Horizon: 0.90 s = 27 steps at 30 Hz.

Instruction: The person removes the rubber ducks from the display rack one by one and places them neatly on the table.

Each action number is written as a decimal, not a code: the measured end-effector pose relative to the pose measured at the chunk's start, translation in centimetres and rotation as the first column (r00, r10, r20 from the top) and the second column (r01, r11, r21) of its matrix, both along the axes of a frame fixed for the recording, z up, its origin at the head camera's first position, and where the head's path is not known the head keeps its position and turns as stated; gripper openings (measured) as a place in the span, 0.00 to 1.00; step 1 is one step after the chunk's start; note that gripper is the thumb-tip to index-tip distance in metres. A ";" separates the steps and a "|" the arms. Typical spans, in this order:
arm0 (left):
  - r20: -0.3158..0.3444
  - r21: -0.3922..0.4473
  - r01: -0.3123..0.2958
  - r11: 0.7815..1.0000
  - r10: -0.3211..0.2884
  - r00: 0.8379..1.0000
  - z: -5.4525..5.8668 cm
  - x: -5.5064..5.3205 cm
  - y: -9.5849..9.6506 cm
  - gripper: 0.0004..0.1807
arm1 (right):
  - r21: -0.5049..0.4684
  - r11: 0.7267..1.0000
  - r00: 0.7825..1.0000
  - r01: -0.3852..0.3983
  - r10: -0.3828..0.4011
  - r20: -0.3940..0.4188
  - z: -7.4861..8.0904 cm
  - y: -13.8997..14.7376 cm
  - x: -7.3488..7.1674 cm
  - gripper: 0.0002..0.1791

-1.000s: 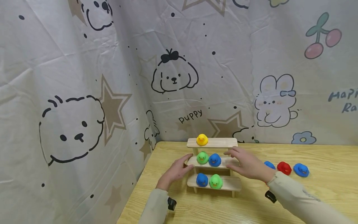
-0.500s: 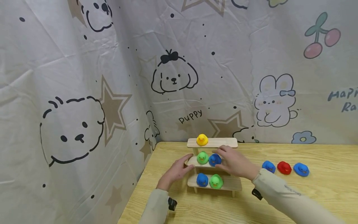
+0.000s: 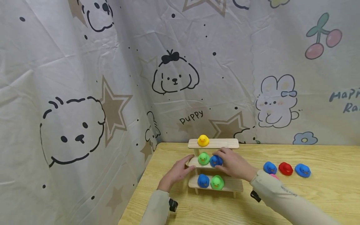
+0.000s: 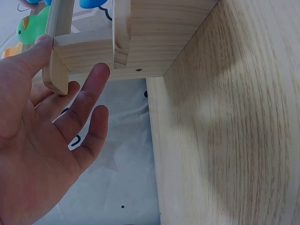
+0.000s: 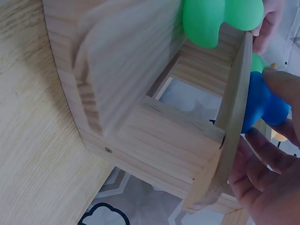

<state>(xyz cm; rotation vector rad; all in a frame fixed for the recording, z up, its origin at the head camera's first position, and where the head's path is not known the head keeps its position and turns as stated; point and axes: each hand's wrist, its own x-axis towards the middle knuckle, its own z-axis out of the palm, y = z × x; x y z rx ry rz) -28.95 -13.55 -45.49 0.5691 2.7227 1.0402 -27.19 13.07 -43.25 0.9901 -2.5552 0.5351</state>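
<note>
Right hand [image 3: 234, 162] pinching blue duck [image 3: 216, 160], left hand [image 3: 176, 171] gripping end of middle board [image 4: 55, 77]

I'm watching both hands working at a three-tier wooden stand [image 3: 229, 142] on a wood-grain table [image 3: 213, 211]. The right hand is holding the blue duck between thumb and fingers, partly covering its right side; the right wrist view is showing the thumb on one side, fingertips on the other. The duck is sitting upright on the middle tier, just right of a green duck [image 3: 203, 158].

The left hand is clasping the left end of the middle board: I'm seeing the thumb lying on top, the index finger passing behind, the other fingers spreading loosely below.

Above, a yellow duck [image 3: 203, 140] is sitting left of centre on the top tier. Below, a second blue duck [image 3: 203, 181] and a second green duck [image 3: 217, 182] are sitting side by side on the bottom tier.

Right of the stand, I'm logging a row lying on the table: a third blue duck [image 3: 270, 167], a red duck [image 3: 285, 168], a fourth blue duck [image 3: 302, 170]. Something pink [image 3: 274, 176] is peeking out above the right sleeve [image 3: 281, 190], mostly hidden; can't tell what. A printed cloth [image 3: 225, 78] is hanging behind everything.
</note>
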 end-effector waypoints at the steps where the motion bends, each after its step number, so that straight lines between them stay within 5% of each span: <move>1: -0.001 0.000 0.001 1.000 -0.001 1.000 0.0 0.0 0.0 0.31 | -0.001 1.000 1.000 0.002 -0.002 -0.004 0.0 0.0 0.0 0.24; 27: -0.013 0.008 -0.011 1.000 0.011 1.000 -0.5 -0.1 0.0 0.30 | 0.015 0.998 0.999 -0.054 0.053 0.007 1.0 3.1 1.8 0.19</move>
